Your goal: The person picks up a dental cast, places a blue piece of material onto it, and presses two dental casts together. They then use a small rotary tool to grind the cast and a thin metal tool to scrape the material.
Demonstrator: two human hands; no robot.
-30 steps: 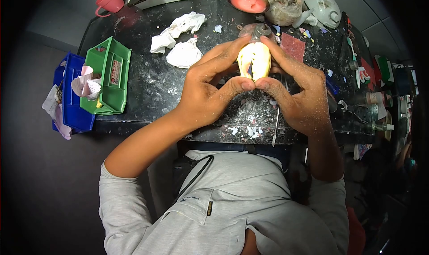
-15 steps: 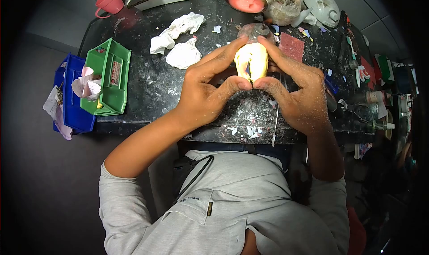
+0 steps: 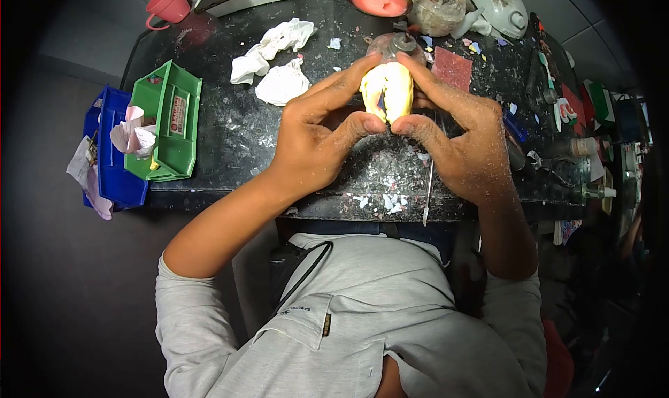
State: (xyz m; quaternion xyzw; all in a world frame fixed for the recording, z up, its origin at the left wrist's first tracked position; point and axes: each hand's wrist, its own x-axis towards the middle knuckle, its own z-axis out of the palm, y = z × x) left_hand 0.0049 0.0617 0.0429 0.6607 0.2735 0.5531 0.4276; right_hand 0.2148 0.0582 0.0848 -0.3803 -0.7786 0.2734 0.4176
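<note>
Dark speckled stone desk, littered with chips along its near edge. Left hand and right hand both pinch one glowing yellow split lump between thumb and forefinger fingers, above desk middle. Split looks partly opened, halves not yet separated, I'd judge. Two crumpled white tissues behind; one green plastic bin, one blue bin at left edge; one pink cup far left corner.

Small dark print on the grey shirt at about 6 o'clock, too tiny to read. White label in the green bin at 9 o'clock, also unreadable.
</note>
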